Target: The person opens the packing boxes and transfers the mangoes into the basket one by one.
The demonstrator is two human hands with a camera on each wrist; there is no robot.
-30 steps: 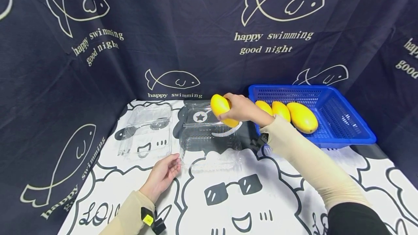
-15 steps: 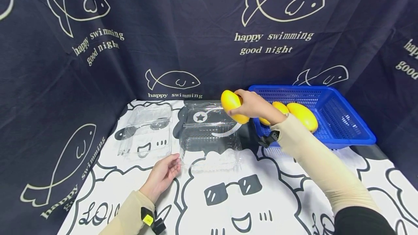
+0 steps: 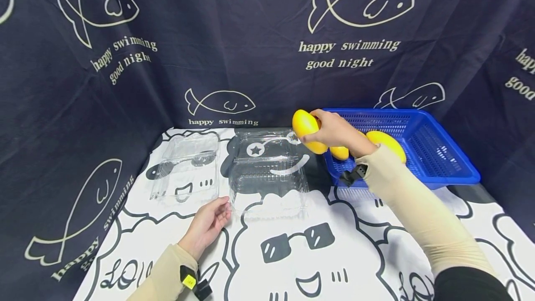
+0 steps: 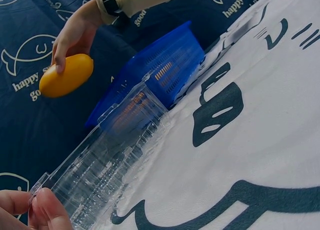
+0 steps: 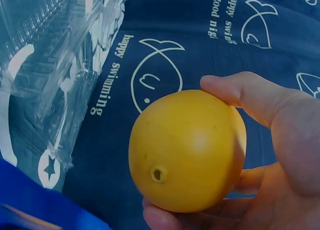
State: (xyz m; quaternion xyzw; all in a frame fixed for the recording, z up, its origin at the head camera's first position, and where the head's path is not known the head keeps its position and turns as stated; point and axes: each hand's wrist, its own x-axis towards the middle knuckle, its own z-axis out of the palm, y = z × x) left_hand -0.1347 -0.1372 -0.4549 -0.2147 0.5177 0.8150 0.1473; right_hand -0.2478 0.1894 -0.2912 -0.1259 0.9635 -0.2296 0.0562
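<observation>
A yellow mango [image 3: 307, 127] is in my right hand [image 3: 334, 128], raised near the left end of the blue basket [image 3: 449, 179]. Thumb and fingers grip it from opposite sides in the right wrist view, where the mango's stem end [image 5: 159, 175] faces the camera. My left hand [image 3: 206, 224] is at the front left corner of an open clear plastic clamshell box [image 3: 267, 175]; in the left wrist view its fingertips [image 4: 47, 202] pinch the rim there. Inside the basket lie more mangoes [image 3: 388, 144], partly hidden behind my right arm.
A second open clear clamshell box [image 3: 190, 171] lies to the left of the first. A white cloth [image 3: 355, 264] with black cartoon drawings covers the table. Dark blue curtains [image 3: 267, 50] with fish prints hang behind and at both sides.
My right hand has moved right and slightly up with the mango, from over the nearer clamshell box to the basket's left end. The left hand has stayed put.
</observation>
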